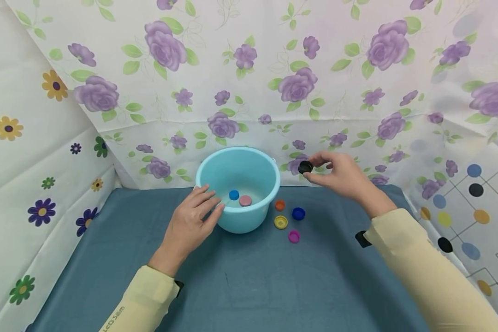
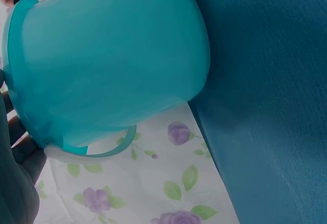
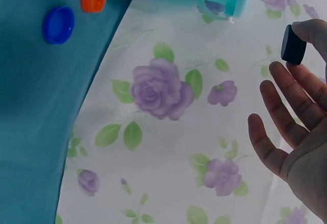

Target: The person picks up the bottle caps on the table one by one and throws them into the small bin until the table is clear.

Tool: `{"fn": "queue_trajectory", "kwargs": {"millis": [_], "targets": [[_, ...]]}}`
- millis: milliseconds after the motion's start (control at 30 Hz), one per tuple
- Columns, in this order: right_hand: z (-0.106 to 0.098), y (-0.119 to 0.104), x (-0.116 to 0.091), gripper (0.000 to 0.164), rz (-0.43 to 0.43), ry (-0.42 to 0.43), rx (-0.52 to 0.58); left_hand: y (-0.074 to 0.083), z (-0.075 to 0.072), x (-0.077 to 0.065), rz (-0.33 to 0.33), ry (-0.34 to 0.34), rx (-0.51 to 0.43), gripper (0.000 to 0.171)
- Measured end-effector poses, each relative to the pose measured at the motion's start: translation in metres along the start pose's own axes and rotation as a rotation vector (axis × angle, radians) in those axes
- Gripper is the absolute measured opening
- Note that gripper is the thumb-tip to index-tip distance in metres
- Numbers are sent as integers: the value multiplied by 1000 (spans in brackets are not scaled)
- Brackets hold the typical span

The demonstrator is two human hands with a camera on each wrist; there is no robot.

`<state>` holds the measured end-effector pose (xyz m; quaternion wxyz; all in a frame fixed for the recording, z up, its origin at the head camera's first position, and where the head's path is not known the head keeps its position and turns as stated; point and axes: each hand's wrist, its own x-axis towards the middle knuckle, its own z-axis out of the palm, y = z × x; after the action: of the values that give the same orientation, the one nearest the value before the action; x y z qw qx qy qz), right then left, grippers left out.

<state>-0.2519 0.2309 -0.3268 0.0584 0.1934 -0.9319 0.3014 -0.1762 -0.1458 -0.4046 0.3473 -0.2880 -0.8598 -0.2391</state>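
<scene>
My right hand (image 1: 336, 173) is raised to the right of a light blue bucket (image 1: 245, 221), above rim height. Between thumb and fingertips it pinches a black bottle cap (image 1: 305, 167); in the right wrist view the cap (image 3: 293, 46) is seen side-on, the other fingers spread. My left hand (image 1: 195, 219) rests at the bucket's left rim with fingers loosely extended. Inside the bucket lie a blue cap (image 1: 234, 195) and a pink cap (image 1: 245, 200). On the cloth to its right are orange (image 1: 280, 205), yellow (image 1: 281, 222), dark blue (image 1: 298, 214) and magenta (image 1: 293, 237) caps.
A blue-grey cloth (image 1: 249, 286) covers the table. Behind it hangs a white sheet with purple flowers (image 1: 163, 46), close behind the bucket. Patterned sheets also line the left and right sides. The bucket's handle (image 2: 112, 150) hangs down near my left fingers.
</scene>
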Motion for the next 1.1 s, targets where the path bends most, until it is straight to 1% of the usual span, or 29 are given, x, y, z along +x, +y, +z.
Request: {"fn": "queue_trajectory", "kwargs": {"millis": [233,400,533,800,967,1100], "targets": [[-3,-9,6,39,-59,11,-3,0,0,0,2,5,-3,25],[-2,-16,10,40,-77,13,-27,-1,1,0,5,7,3,24],[-1,-23,13,39,-87,7,-25,-2,1,0,8,6,5,25],[4,-44,24,37,-92,-30,25,-1,1,-1,3,1,7,25],[10,-54,31,38,-113,-32,16,-1,1,0,4,5,5,24],[15,-61,36,35,-130,-35,22,-1,0,0,7,5,8,24]]}}
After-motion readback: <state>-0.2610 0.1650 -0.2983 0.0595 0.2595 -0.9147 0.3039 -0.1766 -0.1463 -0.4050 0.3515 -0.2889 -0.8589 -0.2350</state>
